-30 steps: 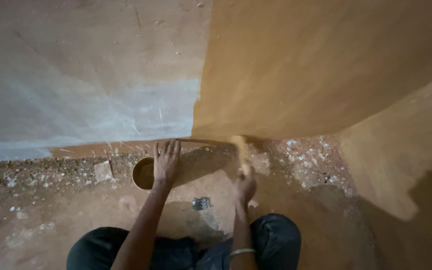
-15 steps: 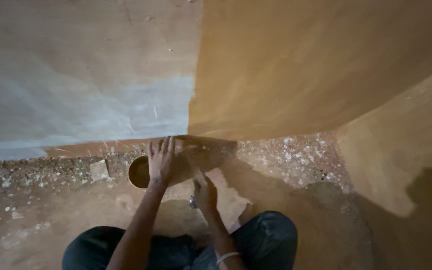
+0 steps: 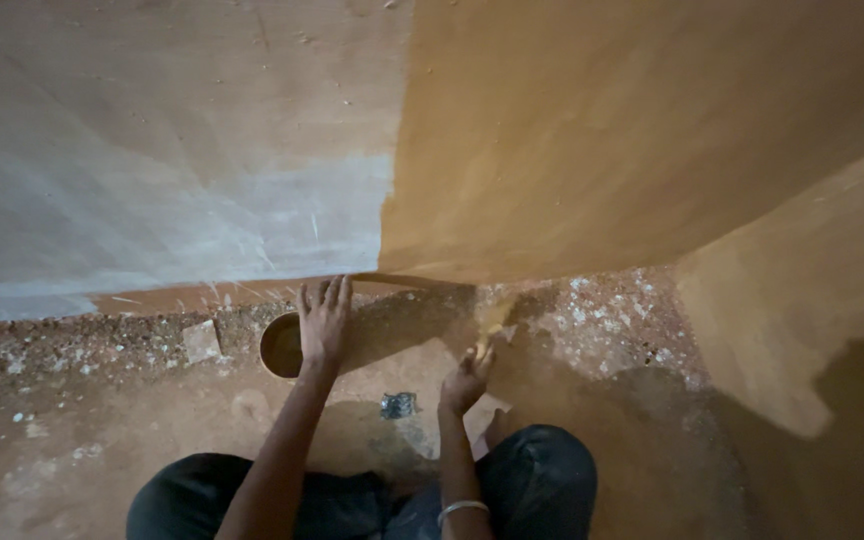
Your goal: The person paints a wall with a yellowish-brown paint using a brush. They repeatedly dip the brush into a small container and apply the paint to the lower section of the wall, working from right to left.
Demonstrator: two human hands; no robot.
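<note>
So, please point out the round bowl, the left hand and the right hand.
Round bowl [image 3: 280, 347]: head view, on its visible left rim and inside.
Left hand [image 3: 324, 322]: head view, on the back of the hand.
Right hand [image 3: 465, 380]: head view, on the back of the hand.

The wall is matt plaster, grey-white on its left part and wet ochre on its right; the floor is rough brown earth strewn with pale chips, and the wrist bangle looks like dull metal

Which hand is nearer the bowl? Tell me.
Left. The left hand rests on the bowl rim; the right hand is off to its right, apart.
</note>
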